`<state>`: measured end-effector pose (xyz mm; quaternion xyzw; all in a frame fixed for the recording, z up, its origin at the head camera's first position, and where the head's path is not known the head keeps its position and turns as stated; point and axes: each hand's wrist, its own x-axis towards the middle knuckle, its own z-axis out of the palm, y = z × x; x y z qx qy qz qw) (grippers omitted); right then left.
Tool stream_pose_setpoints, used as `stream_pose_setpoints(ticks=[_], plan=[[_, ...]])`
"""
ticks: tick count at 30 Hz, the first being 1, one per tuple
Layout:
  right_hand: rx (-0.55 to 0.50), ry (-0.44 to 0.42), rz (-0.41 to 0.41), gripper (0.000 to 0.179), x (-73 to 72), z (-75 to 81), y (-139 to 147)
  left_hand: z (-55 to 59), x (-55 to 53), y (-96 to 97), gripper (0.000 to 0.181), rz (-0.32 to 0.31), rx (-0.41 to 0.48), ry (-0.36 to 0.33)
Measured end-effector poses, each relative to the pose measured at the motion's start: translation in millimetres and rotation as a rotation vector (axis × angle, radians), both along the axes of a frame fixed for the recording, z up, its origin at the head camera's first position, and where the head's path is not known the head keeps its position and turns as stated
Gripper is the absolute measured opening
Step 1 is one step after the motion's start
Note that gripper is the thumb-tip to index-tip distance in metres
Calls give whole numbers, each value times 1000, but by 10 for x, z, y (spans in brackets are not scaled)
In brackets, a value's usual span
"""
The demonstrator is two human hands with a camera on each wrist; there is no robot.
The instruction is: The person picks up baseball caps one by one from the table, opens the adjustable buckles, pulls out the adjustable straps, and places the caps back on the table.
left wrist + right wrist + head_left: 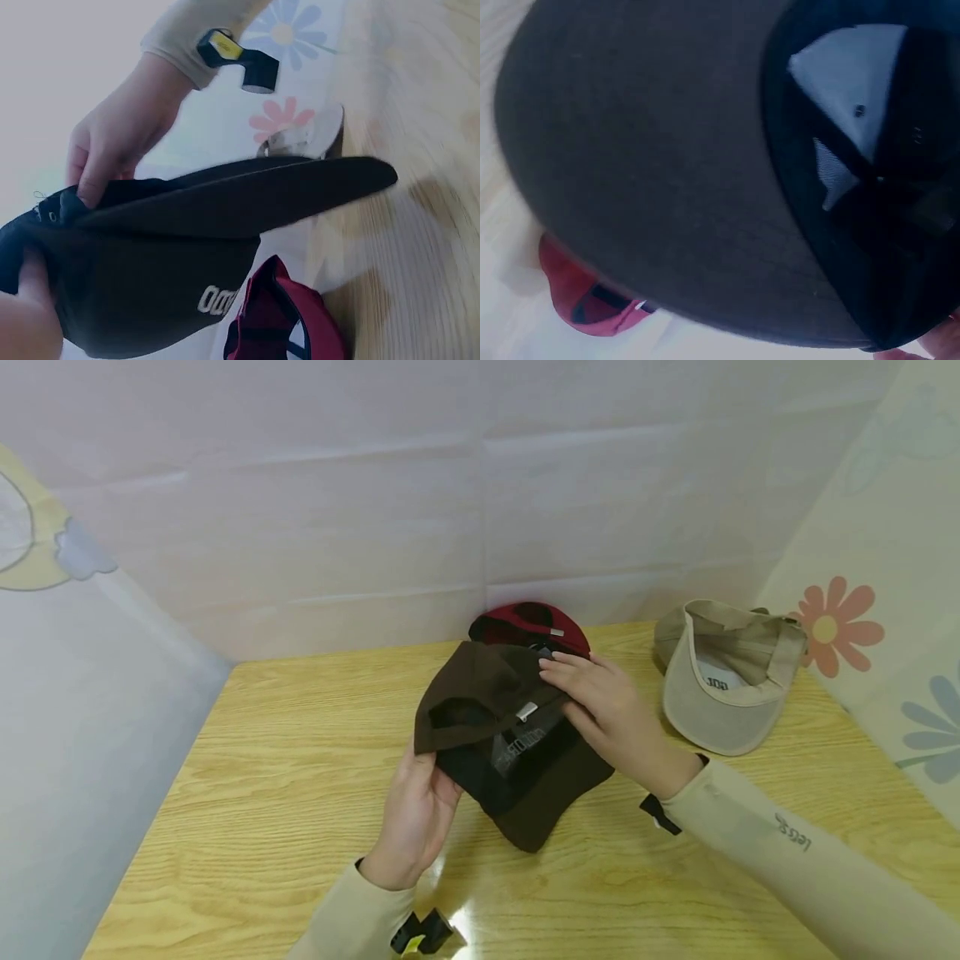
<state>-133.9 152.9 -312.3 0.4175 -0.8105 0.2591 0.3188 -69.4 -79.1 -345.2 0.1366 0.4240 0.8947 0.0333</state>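
A dark brown baseball cap (517, 752) is held tilted above the table, its hollow facing up and its brim pointing toward the front right. My left hand (408, 827) grips its left rim, and in the left wrist view the thumb lies against the dark cloth. On the opposite side my right hand (618, 718) pinches the rim close to the metal-buckled back strap (527, 712). Pale lettering (217, 300) shows on the crown in the left wrist view. The brim (645, 165) fills much of the right wrist view, beside the dark lining.
Behind the brown cap a red cap (570, 631) rests against the back wall (360, 527), partly hidden. A beige cap (720, 718) lies hollow side up at the table's right, by the flower-printed side wall. The wooden table (285, 777) extends to the left and front.
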Motion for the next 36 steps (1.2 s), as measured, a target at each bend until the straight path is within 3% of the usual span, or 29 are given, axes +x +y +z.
stream_pose_setpoints(ticks=[6, 11, 16, 18, 20, 23, 26, 28, 31, 36], plan=[[-50, -32, -19, 41, 5, 92, 23, -41, 18, -39, 36, 108, -246, -8], [-65, -22, -93, 36, 1, 221, 5, -38, -2, -28, 34, 221, -444, -15], [-86, -23, -149, 33, -29, 352, -26, -36, -31, 7, 25, 328, -611, 63], [-96, -26, -159, 32, -42, 396, -32, -35, -33, 20, 22, 326, -634, 108], [-101, -25, -164, 30, -47, 440, -36, -32, -32, 30, 25, 285, -623, 123], [-96, -29, -174, 29, -37, 504, -34, -6, -23, 38, 47, 203, -613, 129], [-77, -47, -182, 30, -18, 562, -32, 50, -14, 35, 73, 167, -645, 143], [-66, -56, -187, 31, -6, 594, -30, 101, -18, 31, 80, 187, -680, 194], [-67, -59, -186, 31, -1, 628, -25, 191, -31, 30, 74, 259, -721, 301], [-90, -36, -184, 28, -25, 653, -11, 352, -94, 26, 59, 485, -823, 542]])
